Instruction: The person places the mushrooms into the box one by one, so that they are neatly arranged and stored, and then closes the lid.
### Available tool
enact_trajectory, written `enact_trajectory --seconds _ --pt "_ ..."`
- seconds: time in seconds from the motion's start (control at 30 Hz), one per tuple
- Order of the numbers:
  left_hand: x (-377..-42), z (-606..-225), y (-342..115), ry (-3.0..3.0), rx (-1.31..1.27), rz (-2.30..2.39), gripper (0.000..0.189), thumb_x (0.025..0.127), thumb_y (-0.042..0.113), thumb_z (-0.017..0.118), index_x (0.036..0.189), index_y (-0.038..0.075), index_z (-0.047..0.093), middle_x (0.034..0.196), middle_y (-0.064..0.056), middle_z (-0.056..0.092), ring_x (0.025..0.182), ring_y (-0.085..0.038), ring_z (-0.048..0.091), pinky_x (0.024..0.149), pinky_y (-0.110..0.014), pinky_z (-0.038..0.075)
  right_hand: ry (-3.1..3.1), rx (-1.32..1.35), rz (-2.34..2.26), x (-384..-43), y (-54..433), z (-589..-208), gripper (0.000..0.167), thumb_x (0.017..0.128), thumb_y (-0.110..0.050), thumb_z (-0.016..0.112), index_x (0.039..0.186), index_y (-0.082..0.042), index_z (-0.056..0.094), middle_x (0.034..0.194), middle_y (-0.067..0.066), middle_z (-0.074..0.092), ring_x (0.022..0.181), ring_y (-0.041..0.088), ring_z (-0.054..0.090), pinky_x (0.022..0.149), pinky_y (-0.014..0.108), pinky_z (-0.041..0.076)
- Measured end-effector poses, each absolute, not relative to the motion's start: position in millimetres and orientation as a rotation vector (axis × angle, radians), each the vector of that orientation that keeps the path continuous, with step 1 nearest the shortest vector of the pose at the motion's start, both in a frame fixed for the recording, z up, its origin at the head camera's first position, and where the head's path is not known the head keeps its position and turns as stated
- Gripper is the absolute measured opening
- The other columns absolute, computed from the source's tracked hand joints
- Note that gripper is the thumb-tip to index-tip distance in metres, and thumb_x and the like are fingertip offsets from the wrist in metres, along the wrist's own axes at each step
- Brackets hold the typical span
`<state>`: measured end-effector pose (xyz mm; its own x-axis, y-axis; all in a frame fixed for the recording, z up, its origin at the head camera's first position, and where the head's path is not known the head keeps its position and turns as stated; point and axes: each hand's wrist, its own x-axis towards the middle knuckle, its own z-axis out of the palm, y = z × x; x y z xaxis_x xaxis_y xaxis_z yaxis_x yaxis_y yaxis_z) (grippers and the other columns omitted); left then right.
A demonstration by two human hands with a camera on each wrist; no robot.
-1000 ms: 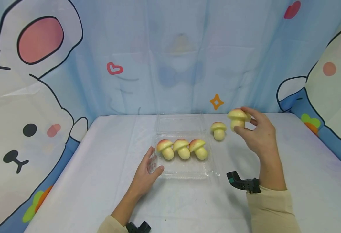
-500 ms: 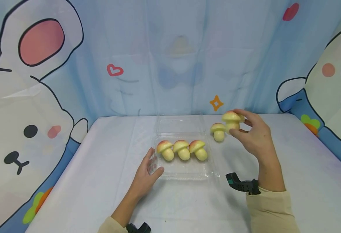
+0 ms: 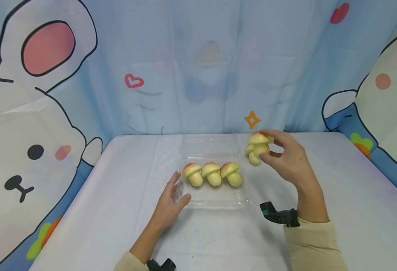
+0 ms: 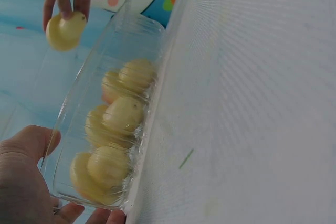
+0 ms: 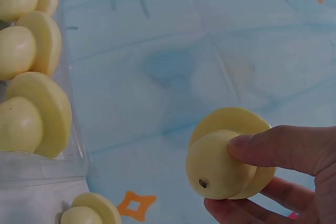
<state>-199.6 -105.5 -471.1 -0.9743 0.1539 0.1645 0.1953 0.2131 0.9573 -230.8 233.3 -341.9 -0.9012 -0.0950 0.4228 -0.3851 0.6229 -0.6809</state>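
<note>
At the far left, 1 big white cartoon animal point(image 3: 46, 124) covers that side of the blue backdrop point(image 3: 201, 45), and 1 outlined red heart point(image 3: 126, 79) is printed beyond it. Then come 1 beige sleeve point(image 3: 130, 262), 1 black wrist device point(image 3: 164, 265) and the left hand point(image 3: 171, 201), whose grip grasps the left end of 1 clear box point(image 3: 215, 195), thumb at the near wall. The box sits on the white-covered desk point(image 3: 218, 241), its clear lid point(image 3: 210, 143) open behind it. Inside, 3 yellow mushrooms point(image 3: 212, 175) with reddish caps lie in a row, stems toward the near side. To the right, 1 loose mushroom point(image 3: 254, 159) rests on the desk near the box, partly hidden in the head view by 1 held mushroom point(image 3: 259, 142), raised and apart from it in the right wrist view. That makes 5 mushrooms. The right hand point(image 3: 288, 158) has its grip pinching the held mushroom between thumb and fingers. A second wrist device point(image 3: 283, 216) and sleeve point(image 3: 315, 244) follow, then 1 more cartoon animal point(image 3: 388, 109) at the far right.
</note>
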Motion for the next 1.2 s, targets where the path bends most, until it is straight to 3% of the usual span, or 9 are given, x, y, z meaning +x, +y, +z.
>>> enact_trajectory --seconds 0.23,0.63,1.2 --pt "-199.5 -470.3 -105.1 -2.417 -0.345 -1.926 0.085 0.098 0.016 0.068 0.166 0.006 0.018 0.172 -0.011 0.024 0.154 -0.04 0.032 0.126 -0.056 0.031 -2.496 0.439 1.206 -228.4 225.4 -338.2 0.059 0.092 0.0 0.072 0.148 -0.009 0.055 0.148 0.018 0.052 0.136 0.041 0.049 0.099 0.056 0.054" --pt "-198.9 -470.2 -105.1 -2.418 -0.34 -1.919 0.086 0.097 0.019 0.069 0.165 0.007 0.019 0.172 -0.011 0.025 0.154 -0.039 0.034 0.125 -0.056 0.032 -2.515 0.53 1.21 -230.1 209.4 -338.4 0.055 0.091 0.0 0.072 0.142 -0.015 0.061 0.137 0.011 0.058 0.122 0.029 0.057 0.097 0.058 0.058" --pt "-199.2 -468.2 -104.8 -2.425 -0.351 -1.92 0.084 0.098 0.015 0.067 0.165 0.007 0.018 0.172 -0.012 0.024 0.154 -0.04 0.033 0.125 -0.057 0.031 -2.592 0.608 1.187 -228.4 187.9 -338.0 0.058 0.09 0.003 0.072 0.143 -0.015 0.06 0.147 0.011 0.052 0.131 0.034 0.054 0.099 0.06 0.057"
